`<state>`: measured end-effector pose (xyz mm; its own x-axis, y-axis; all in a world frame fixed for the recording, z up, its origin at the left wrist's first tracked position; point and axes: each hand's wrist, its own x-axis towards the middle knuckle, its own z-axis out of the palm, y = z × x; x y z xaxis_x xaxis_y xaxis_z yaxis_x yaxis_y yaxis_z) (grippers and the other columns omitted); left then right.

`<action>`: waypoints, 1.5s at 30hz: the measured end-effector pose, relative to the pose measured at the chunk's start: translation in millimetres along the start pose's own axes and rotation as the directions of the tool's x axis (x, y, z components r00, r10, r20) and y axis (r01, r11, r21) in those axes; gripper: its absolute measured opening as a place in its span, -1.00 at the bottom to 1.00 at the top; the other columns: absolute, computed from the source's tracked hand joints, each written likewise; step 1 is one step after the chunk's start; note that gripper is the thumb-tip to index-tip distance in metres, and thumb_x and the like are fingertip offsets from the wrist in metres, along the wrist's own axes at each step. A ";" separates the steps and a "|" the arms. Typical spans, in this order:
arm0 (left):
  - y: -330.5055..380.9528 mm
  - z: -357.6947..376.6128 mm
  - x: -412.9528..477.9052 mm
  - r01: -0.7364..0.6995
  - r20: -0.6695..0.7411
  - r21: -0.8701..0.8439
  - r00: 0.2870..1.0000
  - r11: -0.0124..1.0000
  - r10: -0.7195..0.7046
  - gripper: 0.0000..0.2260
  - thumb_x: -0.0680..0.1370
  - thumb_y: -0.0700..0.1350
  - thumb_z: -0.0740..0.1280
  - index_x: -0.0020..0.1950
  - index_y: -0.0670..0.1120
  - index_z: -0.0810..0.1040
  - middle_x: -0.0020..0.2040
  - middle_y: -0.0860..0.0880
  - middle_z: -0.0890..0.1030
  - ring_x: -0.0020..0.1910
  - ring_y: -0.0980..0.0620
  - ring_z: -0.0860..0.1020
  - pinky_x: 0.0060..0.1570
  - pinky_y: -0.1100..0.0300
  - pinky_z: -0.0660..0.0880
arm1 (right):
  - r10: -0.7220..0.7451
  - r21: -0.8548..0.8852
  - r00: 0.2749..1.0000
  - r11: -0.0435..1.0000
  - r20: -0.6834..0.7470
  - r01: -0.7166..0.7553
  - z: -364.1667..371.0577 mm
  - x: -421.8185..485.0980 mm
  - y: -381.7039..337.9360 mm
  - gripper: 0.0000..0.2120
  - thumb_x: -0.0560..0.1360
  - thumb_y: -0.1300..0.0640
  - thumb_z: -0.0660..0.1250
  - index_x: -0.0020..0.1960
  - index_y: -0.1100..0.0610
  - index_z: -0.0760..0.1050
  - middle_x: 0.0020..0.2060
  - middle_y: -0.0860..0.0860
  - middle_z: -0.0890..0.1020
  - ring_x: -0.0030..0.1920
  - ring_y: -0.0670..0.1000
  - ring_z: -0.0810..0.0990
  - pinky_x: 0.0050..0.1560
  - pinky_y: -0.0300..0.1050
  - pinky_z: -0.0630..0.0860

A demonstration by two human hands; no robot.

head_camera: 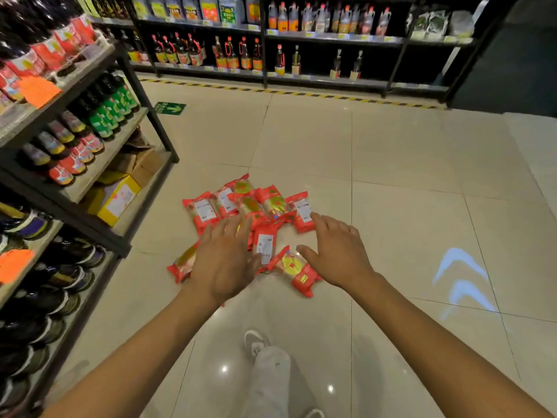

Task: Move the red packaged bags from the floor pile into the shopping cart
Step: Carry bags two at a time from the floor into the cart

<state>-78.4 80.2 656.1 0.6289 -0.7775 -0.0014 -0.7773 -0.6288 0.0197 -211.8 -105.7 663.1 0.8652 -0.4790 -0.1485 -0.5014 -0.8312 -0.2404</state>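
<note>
Bags: red plastic packaged bags (250,212) with yellow emblems and white labels, some face down, overlapping in a loose pile.
Place: on the glossy beige tiled floor (391,164), just beside the dark metal shelf rack of bottles (90,122).
Left hand (224,260): over the pile's left part, fingers straight and spread, holding nothing; contact cannot be told.
Right hand (337,251): over the pile's right part, fingers wide, thumb out, holding nothing.

A: Left arm (135,351) and right arm (437,336) are both out in front, bare, stretched forward and down, angling toward each other.
B: Left hand (224,260) palm down, fingers straight and spread, slightly blurred.
A: Right hand (337,254) matches it, palm down, fingers splayed, thumb wide. Neither grips anything.
</note>
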 end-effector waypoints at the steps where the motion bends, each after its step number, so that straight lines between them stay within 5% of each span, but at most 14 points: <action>1: -8.4 14.5 16.3 0.001 0.034 -0.009 0.999 1.000 -0.001 -0.32 0.54 0.24 0.18 0.58 -0.05 0.24 0.52 -0.10 0.39 0.47 -0.16 0.36 0.41 -0.13 0.33 | 0.010 -0.007 1.000 1.000 0.012 -0.009 5.3 18.4 4.1 -0.28 0.59 -0.26 0.22 0.61 0.05 0.10 0.49 0.06 0.39 0.46 0.13 0.35 0.41 0.05 0.24; 11: -70.9 161.2 175.2 0.011 0.301 -0.030 0.954 0.999 -0.001 -0.35 0.50 0.13 0.34 0.50 -0.18 0.37 0.38 -0.22 0.51 0.32 -0.27 0.49 0.31 -0.18 0.42 | 0.086 -0.085 0.949 0.994 0.302 -0.063 119.0 194.5 56.4 -0.29 0.61 -0.25 0.18 0.61 0.08 0.10 0.49 0.10 0.39 0.44 0.16 0.38 0.40 0.08 0.31; 18: -95.8 346.4 258.5 0.061 0.396 0.005 0.916 0.998 -0.058 -0.35 0.54 0.15 0.15 0.56 -0.15 0.27 0.47 -0.20 0.42 0.41 -0.25 0.40 0.34 -0.16 0.35 | 0.100 -0.068 0.907 0.995 0.410 -0.079 302.9 308.2 119.0 -0.31 0.59 -0.25 0.23 0.58 0.08 0.15 0.40 0.13 0.46 0.36 0.19 0.45 0.34 0.10 0.39; 21: -99.8 449.2 276.6 0.158 0.432 -0.017 0.892 0.987 -0.135 -0.29 0.48 0.21 -0.01 0.48 -0.19 0.38 0.37 -0.24 0.50 0.31 -0.29 0.47 0.25 -0.17 0.43 | 0.082 -0.048 0.885 0.997 0.458 -0.067 402.1 340.4 150.9 -0.31 0.58 -0.24 0.24 0.56 0.10 0.18 0.37 0.15 0.48 0.33 0.21 0.47 0.29 0.10 0.39; 26: -99.4 604.3 289.8 0.297 0.525 -0.070 0.823 0.952 -0.218 -0.35 0.50 0.14 0.36 0.49 -0.13 0.31 0.35 -0.16 0.48 0.30 -0.24 0.46 0.20 -0.10 0.45 | 0.116 -0.067 0.833 0.993 0.541 -0.095 554.5 381.3 199.3 -0.33 0.57 -0.26 0.26 0.52 0.10 0.23 0.32 0.14 0.51 0.30 0.20 0.50 0.22 0.09 0.41; 32: -115.0 733.5 309.8 0.561 0.588 -0.248 0.735 0.790 -0.337 -0.23 0.41 0.15 0.48 0.49 -0.13 0.28 0.39 -0.18 0.44 0.36 -0.26 0.42 0.32 -0.14 0.42 | 0.132 -0.044 0.787 0.990 0.603 -0.132 690.2 422.9 230.4 -0.27 0.52 -0.24 0.35 0.52 0.10 0.22 0.35 0.15 0.47 0.33 0.22 0.46 0.27 0.09 0.41; 36: -129.4 795.0 321.6 0.676 0.574 -0.353 0.702 0.647 -0.421 -0.09 0.12 0.36 0.44 0.32 -0.11 0.36 0.23 -0.12 0.60 0.23 -0.19 0.57 0.20 -0.11 0.53 | 0.188 -0.028 0.755 0.975 0.629 -0.219 747.6 441.1 248.2 -0.23 0.42 -0.24 0.46 0.45 0.11 0.26 0.30 0.14 0.49 0.30 0.22 0.49 0.26 0.10 0.45; 40: -115.7 807.7 331.9 0.707 0.568 -0.404 0.692 0.581 -0.446 -0.30 0.31 0.06 0.64 0.25 -0.13 0.33 0.16 -0.09 0.63 0.15 -0.15 0.60 0.06 0.05 0.51 | 0.177 0.095 0.720 0.943 0.671 -0.320 781.9 454.4 267.3 -0.17 0.28 -0.19 0.61 0.34 0.17 0.33 0.20 0.13 0.55 0.19 0.16 0.54 0.16 -0.01 0.50; 45: -106.9 805.1 334.9 0.693 0.508 -0.452 0.718 0.562 -0.477 -0.36 0.28 -0.02 0.65 0.15 -0.10 0.33 0.07 -0.08 0.63 0.01 -0.14 0.62 -0.05 0.06 0.51 | 0.210 0.116 0.733 0.923 0.647 -0.366 784.8 447.1 272.1 -0.26 0.19 -0.23 0.64 0.18 0.18 0.54 0.12 0.07 0.62 0.11 0.09 0.58 0.02 -0.13 0.46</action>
<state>202.3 -122.1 -151.4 0.8136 -0.2642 -0.5179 0.0059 -0.8870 0.4617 32.2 -324.4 -221.5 0.5238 -0.3428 -0.7798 -0.7807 -0.5594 -0.2785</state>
